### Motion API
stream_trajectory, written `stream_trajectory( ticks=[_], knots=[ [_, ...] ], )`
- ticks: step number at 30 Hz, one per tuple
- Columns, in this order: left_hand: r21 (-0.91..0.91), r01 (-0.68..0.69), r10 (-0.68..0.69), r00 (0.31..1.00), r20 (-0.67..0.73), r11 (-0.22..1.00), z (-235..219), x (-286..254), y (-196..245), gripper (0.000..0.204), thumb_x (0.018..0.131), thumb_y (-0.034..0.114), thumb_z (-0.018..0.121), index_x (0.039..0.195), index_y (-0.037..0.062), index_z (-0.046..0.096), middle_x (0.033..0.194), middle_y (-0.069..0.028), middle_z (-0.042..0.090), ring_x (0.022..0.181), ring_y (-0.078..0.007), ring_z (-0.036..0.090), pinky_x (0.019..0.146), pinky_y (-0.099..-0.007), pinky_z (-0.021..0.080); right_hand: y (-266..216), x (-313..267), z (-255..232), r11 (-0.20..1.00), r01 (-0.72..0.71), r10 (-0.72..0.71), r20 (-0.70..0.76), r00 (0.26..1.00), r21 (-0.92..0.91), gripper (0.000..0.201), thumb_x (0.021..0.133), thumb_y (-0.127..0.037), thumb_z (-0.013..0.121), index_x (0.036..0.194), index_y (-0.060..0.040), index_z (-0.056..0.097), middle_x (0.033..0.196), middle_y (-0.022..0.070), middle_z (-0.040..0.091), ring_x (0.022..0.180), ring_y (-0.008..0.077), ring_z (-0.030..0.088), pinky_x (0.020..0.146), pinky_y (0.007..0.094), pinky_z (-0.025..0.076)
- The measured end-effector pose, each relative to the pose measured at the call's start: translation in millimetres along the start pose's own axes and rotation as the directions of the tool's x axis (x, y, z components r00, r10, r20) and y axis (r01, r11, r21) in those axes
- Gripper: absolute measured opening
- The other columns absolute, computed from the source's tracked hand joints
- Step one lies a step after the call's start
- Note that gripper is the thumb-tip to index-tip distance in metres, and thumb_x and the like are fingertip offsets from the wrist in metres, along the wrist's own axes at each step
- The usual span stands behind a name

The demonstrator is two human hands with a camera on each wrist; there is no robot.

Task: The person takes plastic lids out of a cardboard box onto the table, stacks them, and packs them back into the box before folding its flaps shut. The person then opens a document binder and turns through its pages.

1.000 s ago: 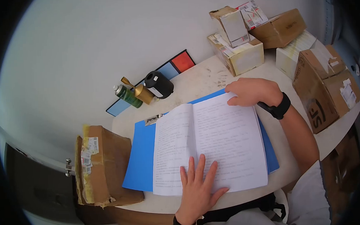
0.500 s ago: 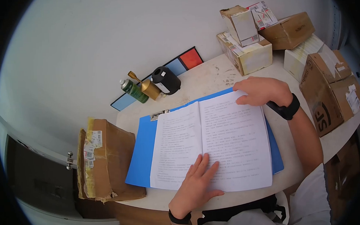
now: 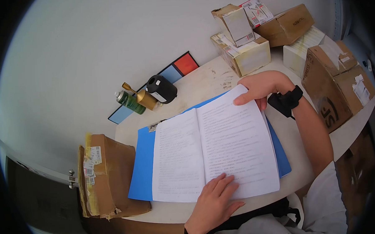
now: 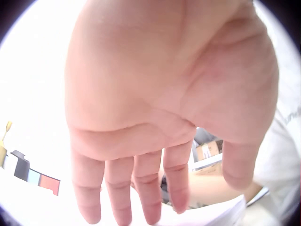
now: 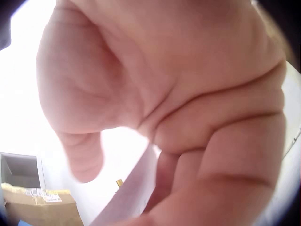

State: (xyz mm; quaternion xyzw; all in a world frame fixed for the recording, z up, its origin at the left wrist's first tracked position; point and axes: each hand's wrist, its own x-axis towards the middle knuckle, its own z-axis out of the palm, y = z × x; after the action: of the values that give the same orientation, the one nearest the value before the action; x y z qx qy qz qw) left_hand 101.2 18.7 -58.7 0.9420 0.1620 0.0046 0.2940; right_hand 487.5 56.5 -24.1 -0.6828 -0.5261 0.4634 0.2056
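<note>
Printed pages (image 3: 177, 159) lie spread like an opened booklet over a blue clip folder (image 3: 142, 177) on the table. At the top right corner of the right-hand page (image 3: 234, 144), my right hand (image 3: 263, 85) pinches the paper, thumb on top and fingers curled under it. The right wrist view shows the paper's edge (image 5: 134, 188) between thumb and fingers. My left hand (image 3: 212, 206) rests near the bottom of the pages by the centre fold, its fingers loosely extended; the left wrist view shows its palm (image 4: 150, 84) with nothing held.
A worn cardboard box (image 3: 114, 174) stands at the table's left edge. Along the wall are a green spray can (image 3: 130, 102), a gold container (image 3: 147, 100) and a black cylinder (image 3: 162, 89). Several parcels, including a large brown box (image 3: 336, 85), crowd the right and back right of the table (image 3: 207, 84).
My right hand has turned from lying over the page corner to gripping it, and the corner has lifted slightly. My left hand has slid lower and a little right, fingers now bent slightly.
</note>
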Motion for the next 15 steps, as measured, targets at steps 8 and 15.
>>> stream_trajectory(
  ticks=[8,15],
  knots=[
    [-0.068,-0.621,0.608,0.78,-0.146,0.781,22.4,33.7,80.4,0.027,0.094,0.021,0.074,0.108,-0.0003,0.067,0.108,-0.017,0.068,0.093,-0.0358,0.067,0.078,-0.0428,0.054,-22.7,17.0,73.5,0.807,0.338,-0.591,0.669,0.45,0.484,0.116,0.077,-0.062,0.089,0.16,0.0009,0.038,0.159,0.0215,0.049,0.154,0.0345,0.038,0.119,0.053,0.04],
    [0.389,0.136,-0.106,0.99,-0.097,0.911,13.8,24.4,18.9,0.098,0.074,0.053,0.088,0.155,0.0139,0.05,0.164,-0.0213,0.039,0.153,-0.0484,0.032,0.119,-0.0697,0.026,-31.7,15.4,77.0,0.83,0.531,-0.431,0.412,0.803,-0.168,0.083,0.091,-0.057,0.074,0.149,0.0,0.056,0.152,0.0237,0.057,0.143,0.0344,0.052,0.118,0.0382,0.041]
  ],
)
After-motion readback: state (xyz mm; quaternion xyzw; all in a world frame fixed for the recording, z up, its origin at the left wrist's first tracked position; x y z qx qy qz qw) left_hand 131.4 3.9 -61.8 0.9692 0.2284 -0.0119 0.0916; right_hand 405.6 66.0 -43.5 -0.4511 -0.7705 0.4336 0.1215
